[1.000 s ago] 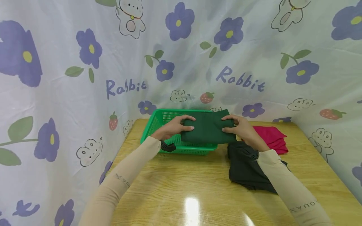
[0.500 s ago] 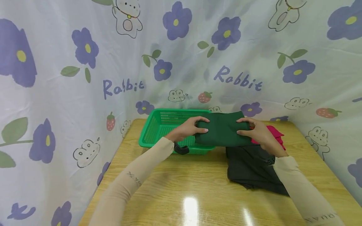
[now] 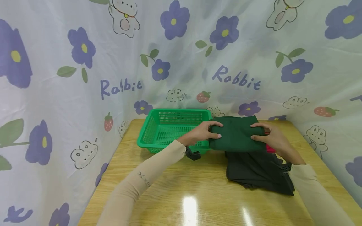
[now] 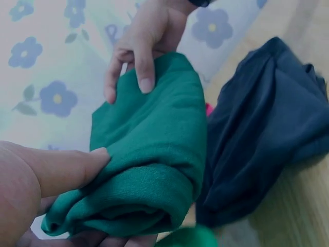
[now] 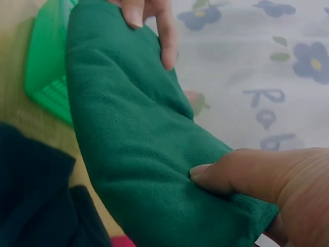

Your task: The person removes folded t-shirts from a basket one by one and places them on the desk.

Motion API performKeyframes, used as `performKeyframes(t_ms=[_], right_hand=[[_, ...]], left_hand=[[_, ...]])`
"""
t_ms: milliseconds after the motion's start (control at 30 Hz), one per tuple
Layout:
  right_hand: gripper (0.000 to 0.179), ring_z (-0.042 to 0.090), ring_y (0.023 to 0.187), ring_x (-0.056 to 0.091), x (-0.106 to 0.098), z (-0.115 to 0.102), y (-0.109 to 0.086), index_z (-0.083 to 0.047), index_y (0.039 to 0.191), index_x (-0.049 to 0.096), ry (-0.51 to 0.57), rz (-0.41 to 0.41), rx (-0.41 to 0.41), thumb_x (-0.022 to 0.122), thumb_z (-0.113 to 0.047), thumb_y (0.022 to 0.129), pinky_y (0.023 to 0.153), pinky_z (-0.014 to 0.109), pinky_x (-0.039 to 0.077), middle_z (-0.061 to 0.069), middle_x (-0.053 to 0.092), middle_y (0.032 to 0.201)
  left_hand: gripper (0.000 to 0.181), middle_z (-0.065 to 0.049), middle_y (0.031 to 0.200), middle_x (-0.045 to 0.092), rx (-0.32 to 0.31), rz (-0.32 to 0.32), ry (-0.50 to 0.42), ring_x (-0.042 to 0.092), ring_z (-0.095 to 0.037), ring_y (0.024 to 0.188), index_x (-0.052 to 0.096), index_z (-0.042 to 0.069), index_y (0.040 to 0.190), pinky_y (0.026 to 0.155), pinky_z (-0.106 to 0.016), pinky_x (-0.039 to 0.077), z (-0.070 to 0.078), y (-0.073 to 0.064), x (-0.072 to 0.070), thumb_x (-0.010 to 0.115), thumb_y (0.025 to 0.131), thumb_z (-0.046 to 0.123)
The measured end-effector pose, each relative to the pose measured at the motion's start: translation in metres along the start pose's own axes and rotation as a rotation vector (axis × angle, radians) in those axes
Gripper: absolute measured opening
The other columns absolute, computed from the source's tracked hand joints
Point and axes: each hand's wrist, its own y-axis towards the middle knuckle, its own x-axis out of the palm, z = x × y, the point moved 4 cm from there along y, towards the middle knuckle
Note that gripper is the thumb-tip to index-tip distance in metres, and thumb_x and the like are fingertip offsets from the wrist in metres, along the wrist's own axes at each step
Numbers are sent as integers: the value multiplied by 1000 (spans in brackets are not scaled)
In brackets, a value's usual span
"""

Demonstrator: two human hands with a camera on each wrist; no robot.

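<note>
A folded dark green cloth (image 3: 236,135) is held up between both hands, to the right of the basket and over the other fabric. My left hand (image 3: 202,131) grips its left end, thumb on the near face; in the left wrist view that end shows rolled layers. The right end is pinched by my right hand (image 3: 272,138), whose thumb (image 5: 231,175) dents the cloth in the right wrist view. Below the green cloth lies a black garment (image 3: 257,172), loosely folded on the table. A bit of red cloth (image 3: 270,148) peeks out behind; the rest of it is hidden.
A green plastic basket (image 3: 147,131) with perforated walls stands at the back left of the wooden table (image 3: 169,188). No cloth shows in the visible part of the basket. A printed curtain (image 3: 181,56) hangs behind and along the left side.
Both hands have carried the green cloth rightward, from over the basket to above the black garment and the red cloth. More of the basket's inside now shows. The hold on the cloth looks the same.
</note>
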Motion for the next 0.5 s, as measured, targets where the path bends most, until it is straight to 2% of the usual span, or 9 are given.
performKeyframes(t_ms=[133,233,267,367,433,500], right_hand=[[59,58,145,20,-11,9,-9,-14,145,55,9,11,29,79,-33,94,105,69,38,26,16,167],[57,57,142,26,-19,18,-16,-16,144,56,-1,31,37,78,-33,95,102,64,43,28,18,165],[56,55,140,30,-22,21,-18,-16,144,56,-1,38,35,78,-32,95,96,60,48,29,19,165],[55,54,138,33,-28,30,-24,-16,144,57,-9,49,32,77,-32,95,92,57,51,30,21,163],[55,57,139,31,-31,37,-27,-17,145,56,-4,47,39,77,-31,96,95,62,48,30,19,164],[56,61,142,23,-35,45,-31,-18,146,56,-8,47,51,77,-31,96,102,70,39,32,15,165]], left_hand=[[47,2,143,50,21,-10,26,62,-17,104,62,27,141,85,-38,54,7,5,17,76,96,20],[48,2,140,52,48,-28,29,61,-16,102,61,25,143,85,-38,53,13,9,30,75,97,19],[49,2,139,53,55,-36,24,62,-16,102,61,24,143,84,-37,53,14,11,34,75,97,18],[49,4,137,53,76,-51,36,62,-15,98,60,23,143,80,-31,52,15,16,44,75,97,18],[49,5,137,54,79,-57,43,62,-13,96,61,24,143,77,-28,52,15,19,51,75,97,18],[49,4,136,54,78,-62,51,62,-11,96,61,24,143,77,-28,52,15,22,59,75,97,18]])
